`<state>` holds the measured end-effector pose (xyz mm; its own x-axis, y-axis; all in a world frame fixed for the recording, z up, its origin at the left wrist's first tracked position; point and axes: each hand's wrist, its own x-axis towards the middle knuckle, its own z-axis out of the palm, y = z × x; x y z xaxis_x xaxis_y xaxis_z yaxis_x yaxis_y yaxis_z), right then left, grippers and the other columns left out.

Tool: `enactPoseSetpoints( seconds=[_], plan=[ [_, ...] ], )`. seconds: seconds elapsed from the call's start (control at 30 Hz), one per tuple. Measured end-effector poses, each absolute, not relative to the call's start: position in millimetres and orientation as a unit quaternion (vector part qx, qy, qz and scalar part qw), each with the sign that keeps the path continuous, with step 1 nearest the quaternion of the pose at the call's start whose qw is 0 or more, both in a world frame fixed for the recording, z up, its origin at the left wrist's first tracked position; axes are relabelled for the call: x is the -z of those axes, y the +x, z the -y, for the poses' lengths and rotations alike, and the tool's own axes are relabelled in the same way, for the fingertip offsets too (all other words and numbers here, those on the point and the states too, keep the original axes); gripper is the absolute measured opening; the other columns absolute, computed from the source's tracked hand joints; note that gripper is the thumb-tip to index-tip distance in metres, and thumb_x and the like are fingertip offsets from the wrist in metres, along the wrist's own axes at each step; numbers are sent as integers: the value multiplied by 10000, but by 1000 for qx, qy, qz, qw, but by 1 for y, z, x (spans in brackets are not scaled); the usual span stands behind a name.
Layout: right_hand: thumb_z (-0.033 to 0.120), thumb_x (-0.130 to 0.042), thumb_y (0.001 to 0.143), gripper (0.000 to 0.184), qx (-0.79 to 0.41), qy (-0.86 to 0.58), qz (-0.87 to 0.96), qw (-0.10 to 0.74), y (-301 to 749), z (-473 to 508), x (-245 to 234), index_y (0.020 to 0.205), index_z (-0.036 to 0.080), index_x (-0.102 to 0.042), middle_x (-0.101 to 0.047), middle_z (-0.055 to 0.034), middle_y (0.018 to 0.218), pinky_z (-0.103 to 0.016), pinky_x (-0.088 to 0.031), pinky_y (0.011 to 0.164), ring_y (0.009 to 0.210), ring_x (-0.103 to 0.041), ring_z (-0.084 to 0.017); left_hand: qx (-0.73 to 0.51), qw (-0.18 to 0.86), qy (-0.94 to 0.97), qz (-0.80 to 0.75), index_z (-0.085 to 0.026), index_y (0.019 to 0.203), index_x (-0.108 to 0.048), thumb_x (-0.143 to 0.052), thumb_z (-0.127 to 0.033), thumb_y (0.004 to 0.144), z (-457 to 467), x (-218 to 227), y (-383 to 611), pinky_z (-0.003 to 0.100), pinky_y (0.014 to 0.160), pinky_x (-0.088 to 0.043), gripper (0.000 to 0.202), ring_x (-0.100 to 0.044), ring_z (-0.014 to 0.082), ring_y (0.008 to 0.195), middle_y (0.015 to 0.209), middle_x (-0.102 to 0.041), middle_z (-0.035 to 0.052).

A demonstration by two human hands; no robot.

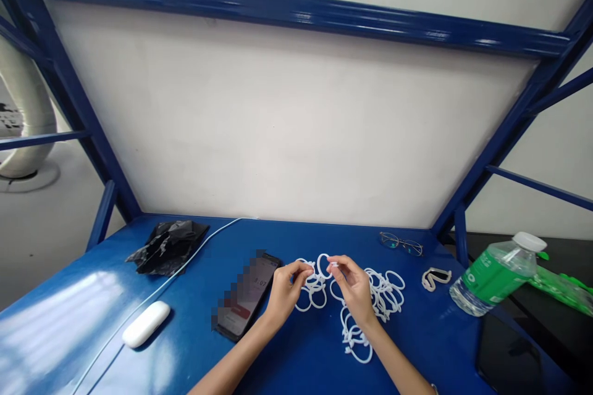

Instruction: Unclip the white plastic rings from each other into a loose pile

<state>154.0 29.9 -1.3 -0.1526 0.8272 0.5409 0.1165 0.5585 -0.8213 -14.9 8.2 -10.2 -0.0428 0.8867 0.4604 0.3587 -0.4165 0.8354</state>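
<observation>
A heap of several white plastic rings (382, 296) lies on the blue table (92, 296) in front of me. My left hand (286, 289) and my right hand (353, 284) are both raised just above the heap. Between them they pinch one white ring (323, 264), the left at its left side, the right at its clasp end. More rings (356, 342) trail toward me under my right wrist.
A phone (248, 302) lies left of my left hand. Further left are a white case (146, 323), a white cable (185, 259) and crumpled black plastic (167, 245). Glasses (401, 242), a small white loop (435, 278) and a green-labelled bottle (495, 274) sit right.
</observation>
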Motion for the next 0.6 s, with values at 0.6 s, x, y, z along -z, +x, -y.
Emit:
enactPoseSetpoints(
  seconds=[0.6],
  plan=[
    [432,-577,868,264,-390,-333,668,539,152,-31,2,926,193,-676,-665,-40,715,-281,-532,659,679,-639,-181,-398,176,722,-538,-195,789,-476,-589,-645,767,-6,20,-12,213,475,-260,465,-449,118,442,489,-400,-80]
  ],
)
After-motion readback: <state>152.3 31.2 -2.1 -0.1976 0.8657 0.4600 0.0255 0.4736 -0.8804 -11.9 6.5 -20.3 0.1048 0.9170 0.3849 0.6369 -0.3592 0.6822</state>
